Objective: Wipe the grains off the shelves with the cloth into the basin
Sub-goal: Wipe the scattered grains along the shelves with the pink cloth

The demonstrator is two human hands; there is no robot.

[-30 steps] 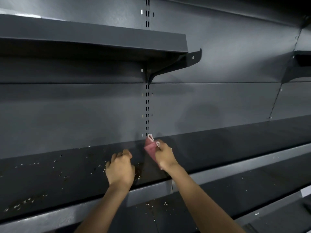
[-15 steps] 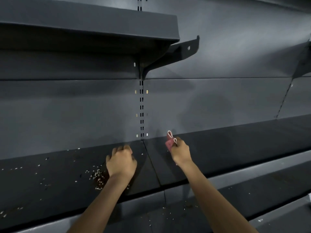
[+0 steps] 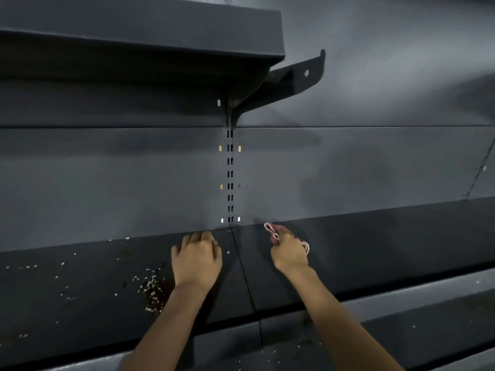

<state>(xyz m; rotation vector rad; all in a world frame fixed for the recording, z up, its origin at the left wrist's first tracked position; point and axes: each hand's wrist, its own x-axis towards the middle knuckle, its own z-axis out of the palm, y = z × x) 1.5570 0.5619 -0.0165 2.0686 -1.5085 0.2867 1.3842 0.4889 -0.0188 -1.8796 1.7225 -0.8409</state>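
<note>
Dark grey metal shelf [image 3: 375,253] strewn with pale scattered grains [image 3: 152,293] left of left hand [image 3: 197,259], loosely curled, resting on it; right hand [image 3: 290,254] clenched around crumpled pink cloth [image 3: 276,234] near shelf's back

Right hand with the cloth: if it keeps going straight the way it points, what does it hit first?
Probably the grey back panel. The right hand, closed on the pink cloth, points along the shelf toward the rear; nothing shows between. Depth is hard to judge.

Dark grey shelves [image 3: 375,253] — pale grains [image 3: 154,290] — pink white-edged cloth [image 3: 274,234].
</note>
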